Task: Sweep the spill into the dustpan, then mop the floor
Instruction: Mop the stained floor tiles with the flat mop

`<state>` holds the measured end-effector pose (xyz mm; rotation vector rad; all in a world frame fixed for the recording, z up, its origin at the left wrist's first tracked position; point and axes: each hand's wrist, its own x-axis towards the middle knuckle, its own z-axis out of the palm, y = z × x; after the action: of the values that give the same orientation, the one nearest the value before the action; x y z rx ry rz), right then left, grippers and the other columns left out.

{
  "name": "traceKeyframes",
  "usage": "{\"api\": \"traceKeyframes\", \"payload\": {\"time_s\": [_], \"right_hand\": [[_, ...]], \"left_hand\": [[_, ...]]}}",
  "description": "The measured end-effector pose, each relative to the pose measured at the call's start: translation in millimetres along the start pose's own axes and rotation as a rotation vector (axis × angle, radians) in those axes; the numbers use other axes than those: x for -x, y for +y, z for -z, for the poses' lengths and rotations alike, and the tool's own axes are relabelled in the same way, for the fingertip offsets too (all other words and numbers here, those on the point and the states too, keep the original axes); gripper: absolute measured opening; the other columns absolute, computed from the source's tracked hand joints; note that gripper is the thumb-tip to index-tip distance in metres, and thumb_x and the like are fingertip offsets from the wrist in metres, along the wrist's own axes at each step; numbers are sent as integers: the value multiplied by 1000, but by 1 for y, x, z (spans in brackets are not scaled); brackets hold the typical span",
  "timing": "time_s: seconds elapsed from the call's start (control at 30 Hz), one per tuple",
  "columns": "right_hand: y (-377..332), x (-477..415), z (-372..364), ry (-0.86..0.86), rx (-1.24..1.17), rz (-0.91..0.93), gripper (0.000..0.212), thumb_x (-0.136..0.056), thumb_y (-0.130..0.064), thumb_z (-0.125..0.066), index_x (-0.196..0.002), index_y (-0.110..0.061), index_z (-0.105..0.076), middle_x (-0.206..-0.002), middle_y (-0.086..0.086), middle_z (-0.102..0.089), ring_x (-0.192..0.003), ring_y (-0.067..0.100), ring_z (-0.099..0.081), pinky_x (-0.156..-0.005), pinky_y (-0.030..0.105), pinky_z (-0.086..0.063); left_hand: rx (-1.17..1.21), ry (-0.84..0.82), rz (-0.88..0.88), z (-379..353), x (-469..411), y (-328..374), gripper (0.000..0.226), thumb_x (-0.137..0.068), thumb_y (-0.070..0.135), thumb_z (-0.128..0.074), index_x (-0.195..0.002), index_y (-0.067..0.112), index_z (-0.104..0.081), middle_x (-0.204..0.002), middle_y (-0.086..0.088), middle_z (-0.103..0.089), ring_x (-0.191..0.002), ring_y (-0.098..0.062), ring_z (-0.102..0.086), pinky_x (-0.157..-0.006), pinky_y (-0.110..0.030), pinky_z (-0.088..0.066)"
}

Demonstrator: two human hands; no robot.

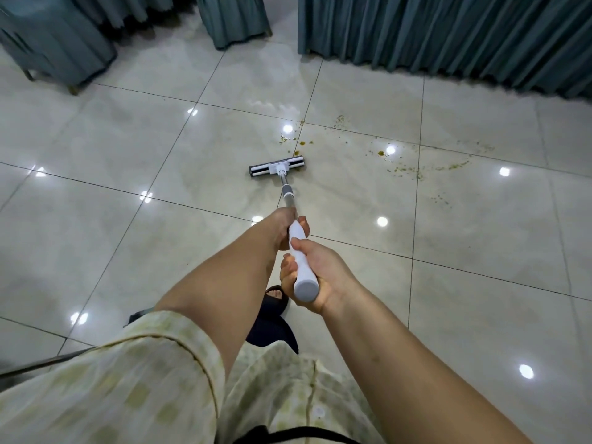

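Mop point(277, 168) head lay flat on floor point(153, 251); spill point(400, 165) just beyond and right of it, unswept. 2 hands gripped handle point(301, 270) near top: left hand point(285, 230) lower, right hand point(320, 277) at end. Judged light, stiff; glossy tiles likely slippery.

Tiled floor point(128, 193) under mop head point(277, 168), spill point(400, 169)

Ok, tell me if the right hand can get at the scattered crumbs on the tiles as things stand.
Probably not directly: the right hand grips the mop handle at its end, and the crumbs lie far off, past the mop head. Through the mop, likely yes: only bare tile lies between.
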<state>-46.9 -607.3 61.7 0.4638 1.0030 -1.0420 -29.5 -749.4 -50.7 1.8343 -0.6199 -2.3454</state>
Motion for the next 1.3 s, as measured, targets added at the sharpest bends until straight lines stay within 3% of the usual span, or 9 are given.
{"api": "traceKeyframes", "payload": {"time_s": [0.27,0.43,0.6,0.77,1.0,1.3], "right_hand": [[-60,-74,-68,33,46,10,17,-94,-25,-55,-89,-10,-49,-64,0,-41,-43,9,-39,-37,12,-36],[-123,-145,-114,82,87,18,26,-93,-30,-58,-80,-10,-49,-62,0,-44,-39,9,-41,-35,14,-35],[-190,-212,-157,63,67,24,25,-93,-30,-56,-81,-9,-47,-60,0,-45,-36,11,-42,-34,15,-35],[-237,-272,-169,61,81,37,25,-94,-29,-55,-80,-10,-46,-56,1,-45,-36,11,-40,-34,15,-33],[-207,-289,-145,111,102,10,24,-92,-30,-58,-81,-12,-48,-58,1,-47,-38,11,-40,-37,16,-33],[-113,-218,-90,81,-10,2,26,-93,-32,-58,-82,-10,-49,-56,1,-46,-37,10,-39,-33,16,-33]], "left_hand": [[-46,29,-12,17,-56,103,34,-98,30,-38,-70,11,-38,-44,0,-39,-30,-12,-36,-36,-11,-30],[-32,7,-10,17,-111,190,30,-100,24,-34,-73,11,-39,-57,0,-36,-30,-12,-34,-36,-10,-29],[13,-20,-9,16,-167,278,32,-102,32,-35,-80,10,-38,-61,-1,-38,-41,-11,-35,-38,-10,-31],[54,-20,32,11,-229,327,37,-100,39,-42,-79,9,-43,-62,0,-43,-37,-11,-39,-37,-12,-32],[62,-21,67,28,-260,295,41,-98,46,-46,-78,10,-46,-61,0,-44,-43,-11,-38,-39,-12,-35],[49,-67,111,42,-199,185,45,-98,48,-42,-75,10,-42,-61,1,-40,-42,-11,-37,-40,-13,-35]]}}
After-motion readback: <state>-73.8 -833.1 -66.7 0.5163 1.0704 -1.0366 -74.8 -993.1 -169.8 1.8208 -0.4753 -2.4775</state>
